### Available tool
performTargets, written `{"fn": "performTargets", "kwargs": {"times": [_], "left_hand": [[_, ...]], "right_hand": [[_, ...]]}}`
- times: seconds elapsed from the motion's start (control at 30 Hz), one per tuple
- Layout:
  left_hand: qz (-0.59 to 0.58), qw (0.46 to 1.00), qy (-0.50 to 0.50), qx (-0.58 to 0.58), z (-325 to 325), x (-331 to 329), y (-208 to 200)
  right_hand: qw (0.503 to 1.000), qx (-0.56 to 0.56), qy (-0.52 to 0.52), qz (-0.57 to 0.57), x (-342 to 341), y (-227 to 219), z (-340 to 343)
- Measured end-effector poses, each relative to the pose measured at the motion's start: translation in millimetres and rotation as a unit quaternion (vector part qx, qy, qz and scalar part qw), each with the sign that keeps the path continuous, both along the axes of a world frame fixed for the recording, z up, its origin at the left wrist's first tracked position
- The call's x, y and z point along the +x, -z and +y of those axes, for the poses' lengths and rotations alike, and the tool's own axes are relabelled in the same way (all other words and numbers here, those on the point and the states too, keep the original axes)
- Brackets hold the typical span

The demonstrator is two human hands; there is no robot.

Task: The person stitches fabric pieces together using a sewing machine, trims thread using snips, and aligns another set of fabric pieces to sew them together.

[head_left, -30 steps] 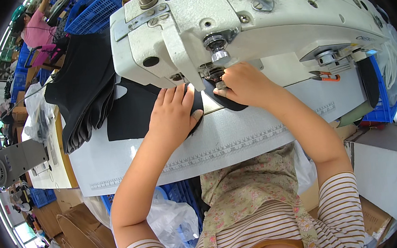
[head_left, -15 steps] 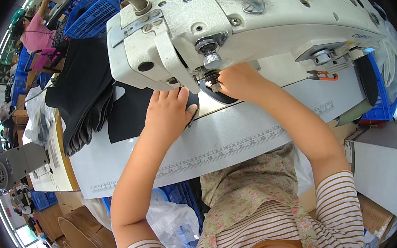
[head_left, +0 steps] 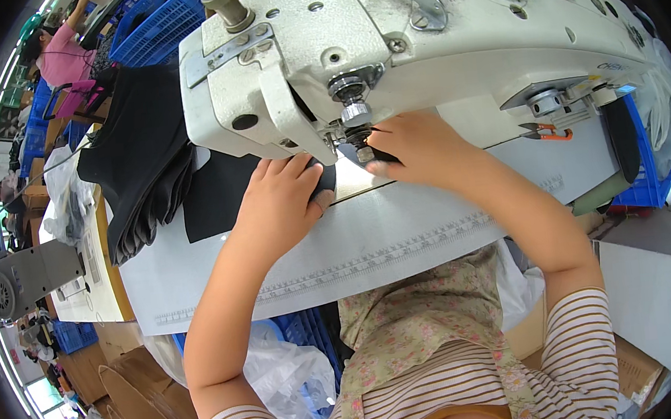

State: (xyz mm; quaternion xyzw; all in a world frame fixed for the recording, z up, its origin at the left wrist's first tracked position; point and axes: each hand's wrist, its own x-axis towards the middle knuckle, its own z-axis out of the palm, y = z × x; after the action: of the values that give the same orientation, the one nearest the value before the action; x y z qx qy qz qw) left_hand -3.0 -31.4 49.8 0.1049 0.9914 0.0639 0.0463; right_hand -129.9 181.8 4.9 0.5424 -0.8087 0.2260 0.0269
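Black fabric panel [head_left: 212,205] at the left end of the sewing machine [head_left: 460,76]: looks light, soft, best held flat near its edges. Left hand [head_left: 279,197] rests on it, unclenched; right hand [head_left: 414,147], grip can't be told.

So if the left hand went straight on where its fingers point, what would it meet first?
Probably the white sewing machine head, just ahead of the left hand; depth is unclear, so it might slide underneath.

The left hand [head_left: 282,198] partly hides the black fabric [head_left: 216,198].
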Motion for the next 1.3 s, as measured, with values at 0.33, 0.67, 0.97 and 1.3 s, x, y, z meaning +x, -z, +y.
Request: {"fn": "performTargets", "kwargs": {"times": [0.33,0.67,0.97,1.3], "left_hand": [[-0.076,0.982,0.095,0.146,-29.7,2.2,-14.2],[-0.015,0.966,0.08,0.245,-28.2,0.5,-0.9],[0.054,0.979,0.152,0.127,-9.7,1.8,-3.2],[0.031,0.991,0.109,0.073,-1.0,1.6,0.1]], "right_hand": [[0.982,0.049,-0.013,0.181,21.8,6.2,2.0],[0.995,-0.027,-0.068,0.062,-0.4,11.4,17.7],[0.99,-0.034,-0.085,0.103,-1.0,11.6,15.9],[0.988,-0.024,-0.066,0.141,6.9,10.5,7.9]]}}
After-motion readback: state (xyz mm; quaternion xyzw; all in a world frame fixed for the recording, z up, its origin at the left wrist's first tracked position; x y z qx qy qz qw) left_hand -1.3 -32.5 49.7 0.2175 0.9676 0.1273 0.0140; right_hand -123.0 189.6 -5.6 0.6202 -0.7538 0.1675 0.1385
